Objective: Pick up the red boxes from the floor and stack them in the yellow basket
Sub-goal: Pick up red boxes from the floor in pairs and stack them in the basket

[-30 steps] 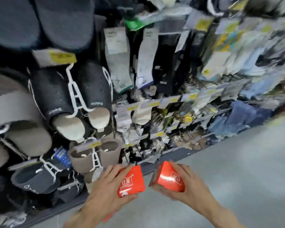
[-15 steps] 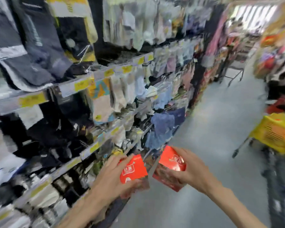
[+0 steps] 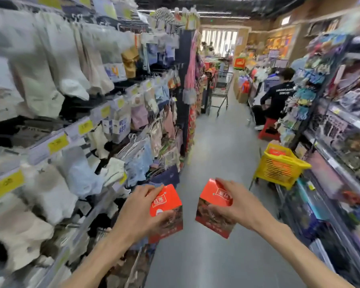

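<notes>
My left hand (image 3: 137,213) grips one red box (image 3: 168,208) at chest height, thumb on its front face. My right hand (image 3: 237,206) grips a second red box (image 3: 213,206), fingers curled round its right side. The two boxes are held side by side with a small gap between them. The yellow basket (image 3: 279,169) stands ahead to the right, beside the right-hand shelves, raised on a dark frame. A red box (image 3: 275,151) shows inside it near the top.
A rack of socks and underwear (image 3: 81,121) lines the left side of the aisle. Shelves of packaged goods (image 3: 341,142) line the right. A person in black (image 3: 276,100) sits on a red stool (image 3: 268,129) further along. A metal trolley (image 3: 219,86) stands down the aisle.
My view has swung right from the slipper and sock rack to look down the aisle. The yellow basket has come into full view. Both hands kept their boxes and drew slightly apart.
</notes>
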Demonstrator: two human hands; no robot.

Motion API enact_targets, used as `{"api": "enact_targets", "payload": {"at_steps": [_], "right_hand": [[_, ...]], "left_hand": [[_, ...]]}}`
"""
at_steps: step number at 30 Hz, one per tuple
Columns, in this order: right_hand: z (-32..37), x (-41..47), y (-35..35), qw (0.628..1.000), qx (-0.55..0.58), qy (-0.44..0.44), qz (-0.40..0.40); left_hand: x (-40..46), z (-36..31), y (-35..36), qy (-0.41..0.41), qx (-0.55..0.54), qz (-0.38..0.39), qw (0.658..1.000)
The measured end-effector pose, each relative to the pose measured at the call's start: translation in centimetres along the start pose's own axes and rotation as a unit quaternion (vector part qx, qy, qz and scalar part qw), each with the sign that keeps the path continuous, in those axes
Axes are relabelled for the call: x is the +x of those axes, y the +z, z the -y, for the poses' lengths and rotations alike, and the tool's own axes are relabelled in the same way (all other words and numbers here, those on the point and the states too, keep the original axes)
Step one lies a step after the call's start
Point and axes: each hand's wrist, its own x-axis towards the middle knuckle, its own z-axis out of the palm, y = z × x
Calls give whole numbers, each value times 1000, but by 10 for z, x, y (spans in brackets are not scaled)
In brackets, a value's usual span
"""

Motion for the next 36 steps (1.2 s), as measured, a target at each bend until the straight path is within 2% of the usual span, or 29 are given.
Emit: {"api": "enact_targets", "payload": {"at_steps": [14,31,36], "right_hand": [[-137,251,-52,985,-45,141,-89],[-427,568,-126,960,-56,244,-128],[-518,654,-141,945,-59,289,-143]], "left_hand": [[375,48,110,143,-48,48,987],[835,19,300,224,-41,93,969],[971,1,369,271,-52,114,954]]}}
